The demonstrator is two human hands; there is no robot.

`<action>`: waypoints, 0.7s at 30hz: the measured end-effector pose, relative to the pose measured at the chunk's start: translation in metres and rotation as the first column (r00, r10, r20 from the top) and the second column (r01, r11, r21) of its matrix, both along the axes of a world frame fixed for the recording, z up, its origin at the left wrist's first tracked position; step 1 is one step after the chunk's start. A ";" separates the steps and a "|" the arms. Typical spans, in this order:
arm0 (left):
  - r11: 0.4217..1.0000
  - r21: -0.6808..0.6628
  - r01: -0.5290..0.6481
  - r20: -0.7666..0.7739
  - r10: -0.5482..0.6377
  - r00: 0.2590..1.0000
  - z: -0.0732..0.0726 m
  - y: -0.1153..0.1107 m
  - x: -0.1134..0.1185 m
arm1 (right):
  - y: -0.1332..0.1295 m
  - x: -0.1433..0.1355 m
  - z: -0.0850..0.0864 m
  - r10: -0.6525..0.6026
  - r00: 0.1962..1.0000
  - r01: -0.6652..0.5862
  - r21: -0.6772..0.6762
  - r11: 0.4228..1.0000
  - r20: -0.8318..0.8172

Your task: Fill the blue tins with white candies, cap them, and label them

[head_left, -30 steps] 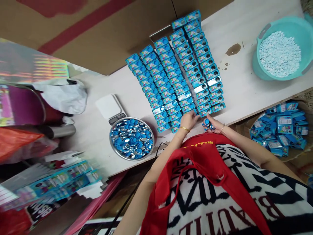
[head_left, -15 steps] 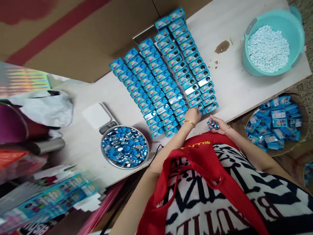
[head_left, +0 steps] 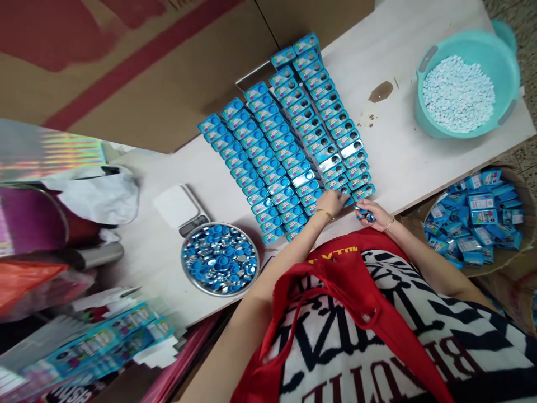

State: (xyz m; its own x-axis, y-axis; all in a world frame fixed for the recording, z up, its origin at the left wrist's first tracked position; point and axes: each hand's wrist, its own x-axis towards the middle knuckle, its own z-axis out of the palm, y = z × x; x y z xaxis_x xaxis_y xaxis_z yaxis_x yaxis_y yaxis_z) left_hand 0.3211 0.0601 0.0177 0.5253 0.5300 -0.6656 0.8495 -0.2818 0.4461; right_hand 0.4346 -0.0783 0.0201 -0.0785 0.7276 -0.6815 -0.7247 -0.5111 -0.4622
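Note:
Rows of small blue printed tins stand packed together on the table. Tins in the left rows show blue round caps in their tops; those in the right rows show dark round holes. My left hand, with a gold bangle at the wrist, bends its fingers down at the near end of a right-hand row. Whatever is under those fingertips is hidden. Just to the right, my right hand is closed around several small blue and silver caps, beside the nearest tins.
A round metal bowl of blue and silver caps sits left, next to a white scale. At far right stands a turquoise tub of pale pellets. Below it, a carton holds blue packs. A large cardboard box lies behind the tins.
The whole view has shifted slightly, so the tins and bowl appear lower and farther right. My left hand stays at the near tins, and my right hand still holds the caps.

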 end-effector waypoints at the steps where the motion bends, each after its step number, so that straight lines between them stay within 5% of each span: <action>1: 0.990 -0.116 -0.076 0.106 0.089 0.990 0.002 -0.004 -0.005 | 0.002 -0.001 0.001 -0.001 1.000 0.001 0.002 1.000 0.015; 5: 0.766 -0.614 -0.191 0.279 0.437 0.855 0.005 -0.022 -0.020 | 0.006 -0.008 0.001 -0.017 0.999 0.017 0.002 1.000 0.041; 7: 0.686 -0.696 -0.213 0.269 0.524 0.808 0.002 -0.026 -0.022 | 0.006 -0.010 0.001 -0.042 0.999 0.043 -0.005 0.999 0.033; 9: 0.665 -0.701 -0.258 0.251 0.569 0.783 -0.004 -0.023 -0.021 | 0.005 -0.008 -0.001 -0.084 0.996 0.084 -0.003 0.996 0.021; 12: 0.801 -0.498 -0.331 0.284 0.511 0.811 -0.012 -0.009 -0.013 | 0.002 0.000 -0.003 -0.150 0.989 0.150 0.012 0.989 -0.009; 15: 0.964 -0.061 -0.258 0.231 0.266 0.936 -0.015 0.008 0.002 | -0.002 0.008 -0.006 -0.182 0.982 0.182 0.008 0.983 -0.043; 17: 0.986 0.116 -0.120 0.076 0.111 0.991 -0.014 0.017 0.013 | -0.003 0.011 -0.008 -0.192 0.980 0.192 -0.004 0.981 -0.060; 21: 0.988 0.132 0.078 -0.192 -0.052 0.980 -0.009 0.030 0.028 | -0.001 0.010 -0.010 -0.206 0.975 0.205 -0.021 0.979 -0.082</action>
State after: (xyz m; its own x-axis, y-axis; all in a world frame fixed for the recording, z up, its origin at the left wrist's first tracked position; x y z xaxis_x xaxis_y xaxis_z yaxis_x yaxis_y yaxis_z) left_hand 0.3486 0.0899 0.0085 0.4344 0.5927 -0.6782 0.8922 -0.3867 0.2334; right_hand 0.4442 -0.0791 0.0101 0.0150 0.7259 -0.6876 -0.8503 -0.3525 -0.3908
